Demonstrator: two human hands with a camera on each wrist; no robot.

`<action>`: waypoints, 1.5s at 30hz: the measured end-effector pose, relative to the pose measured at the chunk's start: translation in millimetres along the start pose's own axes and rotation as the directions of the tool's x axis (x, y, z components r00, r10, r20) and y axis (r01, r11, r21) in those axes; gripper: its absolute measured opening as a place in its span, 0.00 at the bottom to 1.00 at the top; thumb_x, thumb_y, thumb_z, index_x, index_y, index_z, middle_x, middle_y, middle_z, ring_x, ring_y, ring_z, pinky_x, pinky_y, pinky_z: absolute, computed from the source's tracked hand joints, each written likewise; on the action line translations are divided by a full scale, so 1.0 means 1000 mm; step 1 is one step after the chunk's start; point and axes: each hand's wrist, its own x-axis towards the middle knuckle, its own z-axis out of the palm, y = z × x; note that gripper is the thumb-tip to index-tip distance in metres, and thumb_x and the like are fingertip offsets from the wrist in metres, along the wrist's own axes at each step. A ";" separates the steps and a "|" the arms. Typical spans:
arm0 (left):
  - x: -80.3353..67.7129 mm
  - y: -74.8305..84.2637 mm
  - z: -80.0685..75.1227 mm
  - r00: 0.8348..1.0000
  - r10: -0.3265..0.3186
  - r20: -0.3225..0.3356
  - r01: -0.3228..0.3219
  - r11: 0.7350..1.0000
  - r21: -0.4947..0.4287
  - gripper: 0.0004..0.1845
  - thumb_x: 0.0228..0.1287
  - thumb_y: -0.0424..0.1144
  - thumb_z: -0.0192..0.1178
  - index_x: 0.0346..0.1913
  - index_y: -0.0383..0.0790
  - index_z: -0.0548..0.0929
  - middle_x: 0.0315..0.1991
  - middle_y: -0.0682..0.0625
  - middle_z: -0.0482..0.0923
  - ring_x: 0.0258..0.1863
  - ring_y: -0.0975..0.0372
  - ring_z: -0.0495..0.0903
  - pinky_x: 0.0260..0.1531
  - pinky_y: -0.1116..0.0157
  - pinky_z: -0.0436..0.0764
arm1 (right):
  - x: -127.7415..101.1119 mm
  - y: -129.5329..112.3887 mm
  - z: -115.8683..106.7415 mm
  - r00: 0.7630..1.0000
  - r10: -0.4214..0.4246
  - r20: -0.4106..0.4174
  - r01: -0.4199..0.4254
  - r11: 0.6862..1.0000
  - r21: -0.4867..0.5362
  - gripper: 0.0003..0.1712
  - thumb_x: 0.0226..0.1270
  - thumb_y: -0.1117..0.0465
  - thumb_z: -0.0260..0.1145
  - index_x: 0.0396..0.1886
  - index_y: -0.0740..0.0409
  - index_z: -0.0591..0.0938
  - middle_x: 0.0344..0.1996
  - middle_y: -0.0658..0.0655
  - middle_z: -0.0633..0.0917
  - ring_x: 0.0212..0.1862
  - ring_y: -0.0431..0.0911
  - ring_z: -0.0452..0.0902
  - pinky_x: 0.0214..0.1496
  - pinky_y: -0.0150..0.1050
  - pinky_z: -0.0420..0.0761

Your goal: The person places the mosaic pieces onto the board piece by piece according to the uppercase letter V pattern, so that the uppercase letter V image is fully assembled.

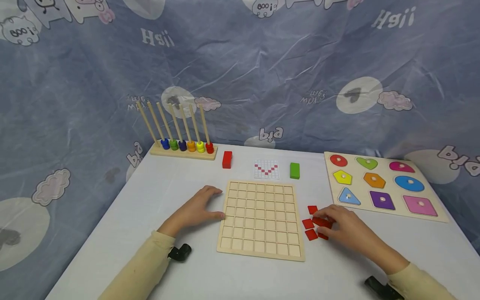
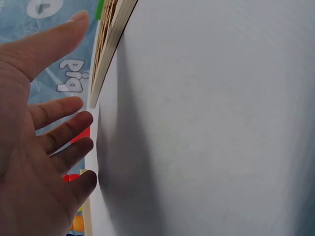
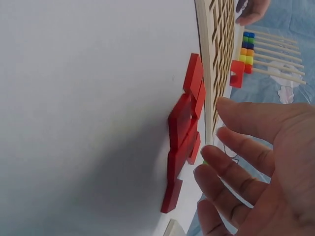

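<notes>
A wooden grid board [image 1: 260, 216] with square compartments lies flat on the white table between the two hands. My left hand [image 1: 198, 208] is at the board's left edge, thumb tip right by the rim; its fingers are spread and hold nothing in the left wrist view. Off the board's right side lie several red square tiles [image 1: 311, 235] in a loose cluster. Over that cluster hovers my right hand [image 1: 346, 227], fingers gently bent. In the right wrist view, a gap shows between thumb and fingers, with the red tiles [image 3: 181, 120] beyond them.
Behind the board are a small pattern card [image 1: 266, 169], a red block [image 1: 227, 160] and a green block [image 1: 295, 171]. A pegged bead stand [image 1: 183, 155] is at the back left. At right lies a knobbed shape puzzle [image 1: 358, 179]. A patterned blue curtain [image 1: 240, 83] hangs behind.
</notes>
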 end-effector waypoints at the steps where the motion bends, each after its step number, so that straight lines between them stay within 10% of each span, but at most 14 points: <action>1: 0.000 0.000 0.001 1.000 0.005 0.011 -0.005 1.000 -0.004 0.45 0.53 0.60 0.76 0.71 0.43 0.73 0.69 0.49 0.69 0.73 0.54 0.65 0.72 0.51 0.66 | 0.000 0.000 0.001 1.000 -0.003 0.005 0.002 1.000 0.007 0.18 0.58 0.55 0.80 0.48 0.48 0.87 0.37 0.42 0.82 0.38 0.41 0.73 0.38 0.36 0.79; 20: -0.005 0.003 0.004 0.984 0.089 0.157 -0.095 0.995 0.034 0.57 0.50 0.59 0.77 0.80 0.46 0.60 0.82 0.48 0.50 0.82 0.51 0.41 0.79 0.48 0.40 | -0.002 -0.006 0.013 0.996 -0.031 0.087 0.025 0.997 0.069 0.15 0.54 0.62 0.81 0.37 0.43 0.85 0.32 0.42 0.78 0.38 0.40 0.71 0.38 0.33 0.79; 45: -0.004 0.001 0.003 0.968 0.120 0.221 -0.147 0.983 0.110 0.61 0.51 0.60 0.75 0.82 0.42 0.53 0.82 0.45 0.43 0.82 0.51 0.38 0.79 0.49 0.37 | 0.000 -0.005 0.013 0.990 -0.101 0.097 0.094 0.992 0.079 0.18 0.54 0.64 0.81 0.39 0.43 0.83 0.30 0.39 0.76 0.37 0.39 0.70 0.37 0.32 0.78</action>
